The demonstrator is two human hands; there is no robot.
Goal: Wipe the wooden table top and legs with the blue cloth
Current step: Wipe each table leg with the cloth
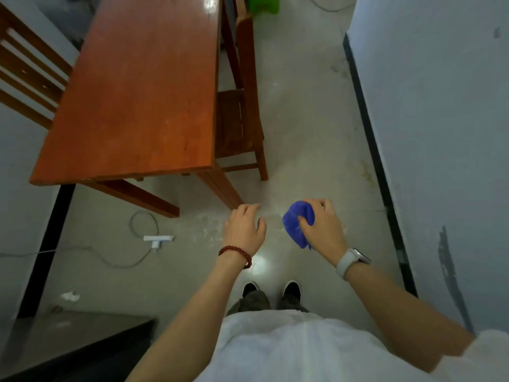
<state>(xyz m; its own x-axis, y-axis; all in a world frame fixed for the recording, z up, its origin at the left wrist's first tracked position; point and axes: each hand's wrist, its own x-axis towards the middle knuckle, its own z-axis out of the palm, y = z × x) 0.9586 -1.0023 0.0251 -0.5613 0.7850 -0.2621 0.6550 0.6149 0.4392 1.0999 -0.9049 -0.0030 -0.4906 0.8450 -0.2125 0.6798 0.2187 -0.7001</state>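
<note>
Here a person stands on a pale floor point(303, 111), looking down past a white shirt point(303, 348) at both outstretched arms. The right hand point(322, 230) grasps the blue cloth point(296, 221): the fingers and thumb curl around it, so that the cloth is bunched into a ball with a tail hanging below the palm. A pale watch point(351, 261) sits on that wrist. The left hand point(245, 227) hangs just left of the cloth, apart from it, with its fingers loosely bent and holding nothing; a dark red bead bracelet point(237, 253) circles its wrist.

The wooden table point(143, 86) stands farther off and to the left, its reddish top stretching away from the person. Neither hand touches it. Its near right leg point(220, 186) slants down toward the left hand, and its near left leg point(137, 195) angles out to the left. A wooden chair point(242, 117) is tucked against the table's right side, and the slatted back of another chair point(24, 75) shows at the far left.

On the floor to the left lies a white power strip point(158, 239) with a grey cable point(91, 253) looping away from it. Two dark shoes point(271, 289) show below the hands. A light blue wall point(440, 133) rises on the right.
</note>
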